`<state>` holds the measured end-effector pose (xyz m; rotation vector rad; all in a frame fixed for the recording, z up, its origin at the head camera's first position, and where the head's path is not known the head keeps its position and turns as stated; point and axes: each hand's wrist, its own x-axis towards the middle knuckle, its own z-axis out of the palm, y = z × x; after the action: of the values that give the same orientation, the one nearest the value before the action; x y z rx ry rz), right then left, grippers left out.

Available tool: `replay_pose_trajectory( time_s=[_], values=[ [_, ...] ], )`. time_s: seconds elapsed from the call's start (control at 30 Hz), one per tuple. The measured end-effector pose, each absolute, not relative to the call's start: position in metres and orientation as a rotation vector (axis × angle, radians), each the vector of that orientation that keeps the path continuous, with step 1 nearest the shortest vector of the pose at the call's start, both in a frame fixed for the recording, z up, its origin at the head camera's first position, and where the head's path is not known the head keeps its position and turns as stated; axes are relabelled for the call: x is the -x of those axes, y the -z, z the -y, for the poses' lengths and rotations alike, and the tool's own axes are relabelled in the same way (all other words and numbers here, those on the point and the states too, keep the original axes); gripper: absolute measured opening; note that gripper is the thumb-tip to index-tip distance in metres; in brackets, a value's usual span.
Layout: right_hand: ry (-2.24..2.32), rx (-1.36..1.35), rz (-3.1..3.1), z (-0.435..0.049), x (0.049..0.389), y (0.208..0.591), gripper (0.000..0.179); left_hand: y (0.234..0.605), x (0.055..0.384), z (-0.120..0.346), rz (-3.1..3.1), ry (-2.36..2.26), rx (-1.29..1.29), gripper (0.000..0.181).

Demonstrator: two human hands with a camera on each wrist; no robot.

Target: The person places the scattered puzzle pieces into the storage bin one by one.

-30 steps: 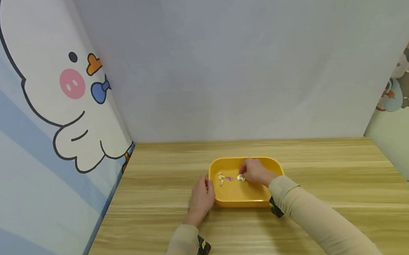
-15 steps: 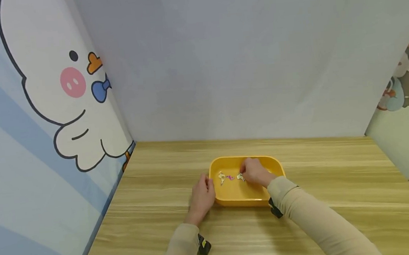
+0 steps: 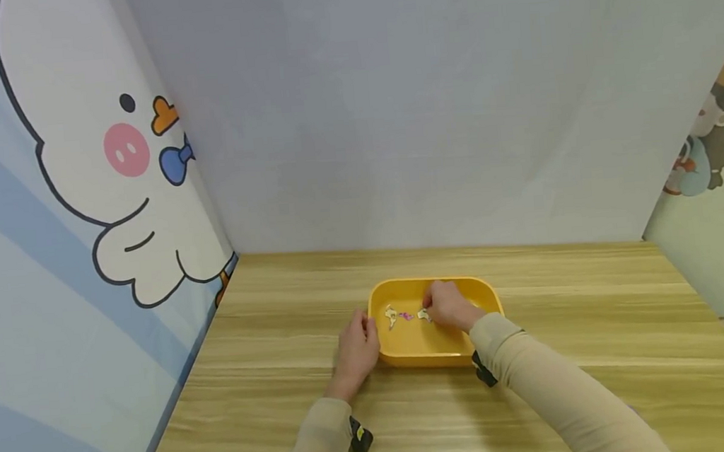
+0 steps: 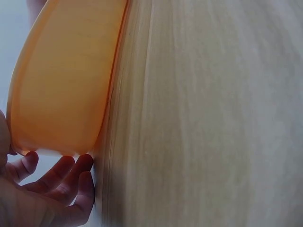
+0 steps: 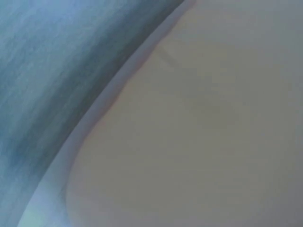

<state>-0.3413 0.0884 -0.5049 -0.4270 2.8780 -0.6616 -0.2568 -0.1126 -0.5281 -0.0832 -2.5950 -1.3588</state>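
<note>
white, a piece (image 3: 423, 315) is met on its right by the right hand (image 3: 450, 305), whose grip cannot be told. the tray (image 3: 417, 342) is held by the left hand (image 3: 355, 347).

The tray (image 3: 417, 341) is plain orange-yellow, the sleeves (image 3: 549, 378) beige, the table (image 3: 605, 313) yellowish-brown with streaked woodgrain. At this size, the middle piece (image 3: 406, 316) seems purple, the outer pieces (image 3: 391, 316) cream.

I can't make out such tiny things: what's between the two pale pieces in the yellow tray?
The head view shows a pink piece between the left pale piece and the right pale piece.
</note>
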Motion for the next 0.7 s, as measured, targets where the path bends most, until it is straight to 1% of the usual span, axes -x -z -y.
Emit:
replay_pose_trajectory(
  time_s=[0.4, 0.7],
  values=[
    [0.667, 0.422, -2.874, -0.0875, 0.3414, 0.5021, 0.013, 0.5262, 0.2576, 0.1135, 2.610, 1.355, 0.077, 0.011],
    [0.667, 0.496, -2.905, -0.0868, 0.3374, 0.5005, 0.015, 0.5278, 0.2577, 0.1149, 2.623, 1.360, 0.075, 0.010]
  ],
)
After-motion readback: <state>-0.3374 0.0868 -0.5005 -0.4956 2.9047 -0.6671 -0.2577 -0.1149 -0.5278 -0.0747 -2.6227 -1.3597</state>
